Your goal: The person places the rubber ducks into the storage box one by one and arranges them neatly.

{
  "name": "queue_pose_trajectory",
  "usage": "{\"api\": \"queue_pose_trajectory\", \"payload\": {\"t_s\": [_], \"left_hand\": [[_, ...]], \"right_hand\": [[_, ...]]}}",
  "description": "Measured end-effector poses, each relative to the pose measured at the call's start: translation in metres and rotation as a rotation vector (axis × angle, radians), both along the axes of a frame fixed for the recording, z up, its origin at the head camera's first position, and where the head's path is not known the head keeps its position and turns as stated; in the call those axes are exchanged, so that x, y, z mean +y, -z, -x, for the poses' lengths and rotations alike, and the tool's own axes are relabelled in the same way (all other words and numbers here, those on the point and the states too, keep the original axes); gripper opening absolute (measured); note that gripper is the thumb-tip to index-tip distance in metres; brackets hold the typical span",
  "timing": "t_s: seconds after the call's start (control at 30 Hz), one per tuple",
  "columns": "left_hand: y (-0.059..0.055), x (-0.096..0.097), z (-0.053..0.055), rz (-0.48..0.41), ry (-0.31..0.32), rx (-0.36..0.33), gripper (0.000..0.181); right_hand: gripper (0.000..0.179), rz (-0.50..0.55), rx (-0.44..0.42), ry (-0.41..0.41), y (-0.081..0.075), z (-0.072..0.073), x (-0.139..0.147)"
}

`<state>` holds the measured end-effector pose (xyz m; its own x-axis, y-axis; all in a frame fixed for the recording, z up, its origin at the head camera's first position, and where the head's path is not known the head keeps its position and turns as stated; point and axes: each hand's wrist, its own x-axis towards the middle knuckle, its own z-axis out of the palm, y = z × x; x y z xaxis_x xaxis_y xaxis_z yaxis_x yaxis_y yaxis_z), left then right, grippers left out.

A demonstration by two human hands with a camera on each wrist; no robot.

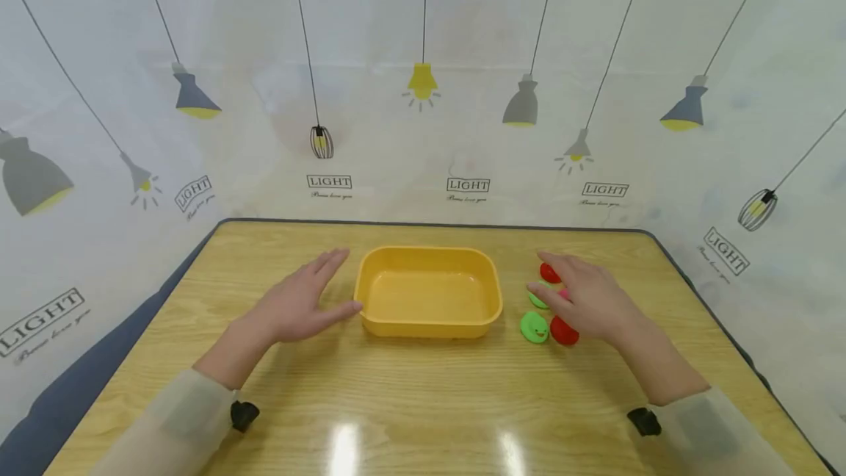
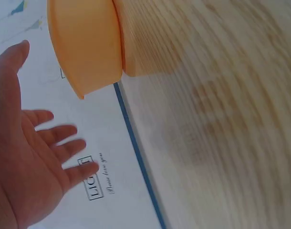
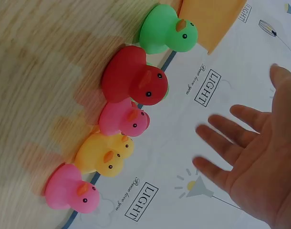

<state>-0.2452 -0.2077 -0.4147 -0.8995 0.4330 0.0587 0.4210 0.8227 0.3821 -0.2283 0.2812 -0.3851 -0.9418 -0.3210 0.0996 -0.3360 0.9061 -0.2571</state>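
Observation:
A yellow rectangular tub (image 1: 429, 330) stands on the wooden table. My left hand (image 1: 297, 307) is held at the tub's left side with fingers extended and thumb near the rim; whether it touches cannot be told. In the left wrist view its palm and spread fingers hold nothing. My right hand (image 1: 590, 300) hovers over a group of small rubber ducks and hides some of them. Beside it show a green duck (image 1: 534, 327) and a red duck (image 1: 565, 331). The right wrist view also has pink ducks (image 3: 71, 188) and yellow ducks (image 3: 98, 155), apart from the hand's fingers.
The wooden table (image 1: 423, 402) has a dark edge along its back and sides. White sheeting (image 1: 383, 20) printed with hanging lamps and the word LIGHT rises behind it and on both sides. A further red duck (image 1: 549, 272) sits at the back of the group.

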Motion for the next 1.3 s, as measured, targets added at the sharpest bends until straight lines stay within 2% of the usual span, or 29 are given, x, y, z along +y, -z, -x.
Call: {"api": "queue_pose_trajectory", "payload": {"t_s": [0.17, 0.27, 0.43, 0.73, 0.9, 1.07, 1.3], "left_hand": [[0.005, 0.002, 0.013, -0.123, 0.044, -0.148, 0.097], [0.012, 0.004, 0.02, -0.132, 0.063, -0.198, 0.1], [0.019, 0.005, 0.03, -0.139, 0.058, -0.271, 0.103], [0.024, -0.001, 0.036, -0.154, 0.068, -0.326, 0.101], [0.025, 0.0, 0.036, -0.146, 0.069, -0.343, 0.099], [0.025, 0.002, 0.035, -0.129, 0.047, -0.36, 0.098], [0.023, 0.002, 0.036, -0.119, 0.039, -0.354, 0.098]], "right_hand": [[0.072, 0.074, 0.011, 0.003, 0.0, 0.001, 0.003], [0.072, 0.083, 0.007, 0.014, 0.0, 0.0, 0.003], [0.072, 0.104, -0.004, 0.025, 0.0, -0.002, 0.003], [0.071, 0.119, -0.048, 0.062, -0.003, -0.002, 0.015], [0.072, 0.139, -0.048, 0.079, -0.002, -0.002, 0.031], [0.064, 0.183, -0.047, 0.109, -0.001, -0.001, 0.059], [0.057, 0.303, -0.169, 0.206, 0.007, 0.0, 0.114]]}}
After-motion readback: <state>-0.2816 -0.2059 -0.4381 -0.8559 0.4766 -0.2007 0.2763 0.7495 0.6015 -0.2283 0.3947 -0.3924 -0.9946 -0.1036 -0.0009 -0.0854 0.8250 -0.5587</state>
